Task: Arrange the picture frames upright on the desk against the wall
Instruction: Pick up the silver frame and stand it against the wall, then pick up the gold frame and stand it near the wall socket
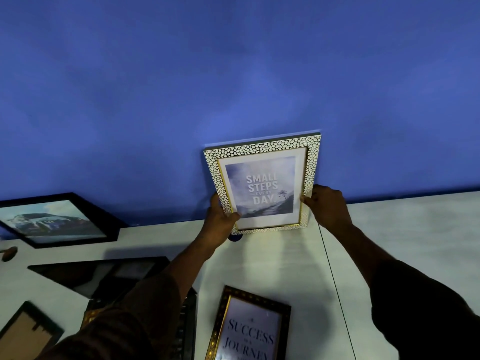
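Note:
A white-and-gold pebbled frame reading "Small steps every day" stands upright at the back of the white desk, its top against the blue wall. My left hand grips its lower left edge and my right hand grips its lower right edge. A black frame with a landscape picture leans against the wall at the far left. A dark gold-trimmed frame reading "Success is a journey" lies flat on the desk in front of me.
A large black frame lies flat left of centre, partly under my left sleeve. Another small frame lies face down at the bottom left. A thin seam runs across the desk on the right. A small brown object sits at the left edge.

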Available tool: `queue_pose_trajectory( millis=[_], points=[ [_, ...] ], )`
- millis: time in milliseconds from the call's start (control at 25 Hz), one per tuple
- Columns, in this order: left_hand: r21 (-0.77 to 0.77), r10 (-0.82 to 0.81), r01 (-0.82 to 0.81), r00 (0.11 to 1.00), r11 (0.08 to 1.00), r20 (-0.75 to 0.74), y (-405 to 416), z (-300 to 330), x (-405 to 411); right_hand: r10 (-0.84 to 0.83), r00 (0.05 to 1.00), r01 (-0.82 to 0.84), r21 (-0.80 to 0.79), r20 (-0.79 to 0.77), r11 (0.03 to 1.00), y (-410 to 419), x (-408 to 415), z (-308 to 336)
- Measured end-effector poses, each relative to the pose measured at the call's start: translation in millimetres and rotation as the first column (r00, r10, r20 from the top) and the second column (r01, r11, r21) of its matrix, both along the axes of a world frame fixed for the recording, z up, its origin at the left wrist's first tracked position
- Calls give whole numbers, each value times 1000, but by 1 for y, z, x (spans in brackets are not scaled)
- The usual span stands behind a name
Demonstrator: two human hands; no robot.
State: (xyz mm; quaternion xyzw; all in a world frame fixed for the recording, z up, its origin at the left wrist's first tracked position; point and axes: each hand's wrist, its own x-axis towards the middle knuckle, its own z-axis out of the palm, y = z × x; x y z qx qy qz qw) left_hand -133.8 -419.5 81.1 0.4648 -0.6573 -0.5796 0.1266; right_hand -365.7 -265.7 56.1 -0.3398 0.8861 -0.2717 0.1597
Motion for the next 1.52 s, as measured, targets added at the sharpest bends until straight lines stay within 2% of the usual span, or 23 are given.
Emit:
queue_pose_trajectory(
  millis=[120, 200, 360, 520, 720, 1040, 1320, 1520],
  points=[
    [43, 12, -14, 999, 999, 52, -1, -9, 4, -43, 999, 44, -33, 27, 998, -1, 5, -5],
    [50, 51, -56, 994, 997, 96, 2, -14, 13, -96, 989, 103, -59, 112, 993, 4, 13, -11],
    [74, 12, -28, 976, 997, 217, 22, -20, 40, -199, 952, 202, 11, 234, 979, 33, 47, -25],
    [138, -54, 13, 953, 990, 298, 53, -30, 84, -199, 921, 180, 89, 335, 980, 70, 106, -30],
    [216, -133, 55, 923, 975, 362, 105, -51, 153, -202, 913, 154, 159, 354, 975, 116, 187, -48],
    [291, -228, 123, 905, 949, 359, 156, -67, 236, -213, 910, 137, 227, 356, 964, 172, 285, -73],
    [287, -216, 94, 876, 953, 431, 167, -68, 235, -215, 875, 100, 273, 434, 957, 183, 300, -85],
    [363, -153, -24, 879, 931, 452, 164, -91, 224, -299, 831, 207, 237, 469, 949, 177, 296, -94]
  ],
)
